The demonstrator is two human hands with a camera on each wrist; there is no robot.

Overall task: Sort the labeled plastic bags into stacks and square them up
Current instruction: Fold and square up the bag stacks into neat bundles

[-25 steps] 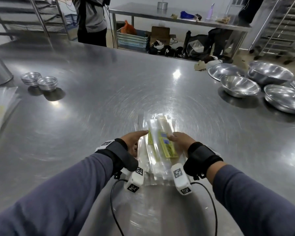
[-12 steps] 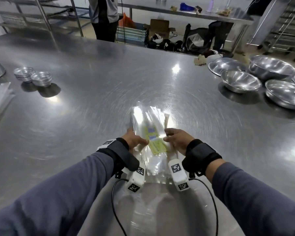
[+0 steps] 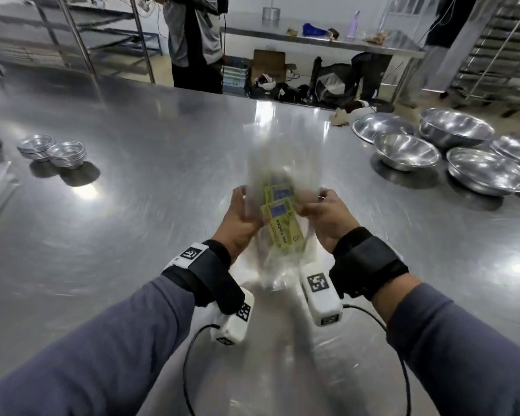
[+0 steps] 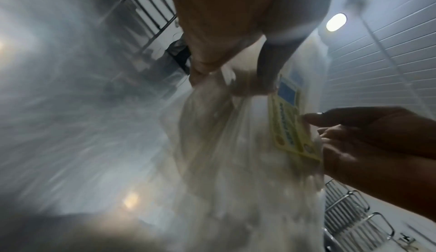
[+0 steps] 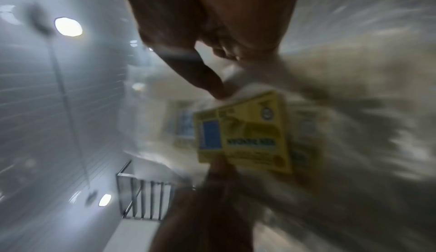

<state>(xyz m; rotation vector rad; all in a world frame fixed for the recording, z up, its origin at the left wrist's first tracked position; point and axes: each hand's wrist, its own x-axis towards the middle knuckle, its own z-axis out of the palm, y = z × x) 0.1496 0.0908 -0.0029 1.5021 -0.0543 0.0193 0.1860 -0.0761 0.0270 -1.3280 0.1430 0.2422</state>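
I see clear plastic bags (image 3: pixel 278 205) carrying yellow labels (image 3: pixel 282 228) with a blue block. At 10 o'clock, small tins (image 3: pixel 53 150) shine silver; at 2 o'clock, bowls (image 3: pixel 406 151) do too. My sleeves (image 3: pixel 102 349) are grey-blue, wrist straps (image 3: pixel 367 265) black.

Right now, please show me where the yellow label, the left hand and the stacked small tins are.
yellow label (image 3: pixel 281 226): head view, middle of the label.
left hand (image 3: pixel 241 220): head view, back of the hand.
stacked small tins (image 3: pixel 66 153): head view, rim of the nearer stack.
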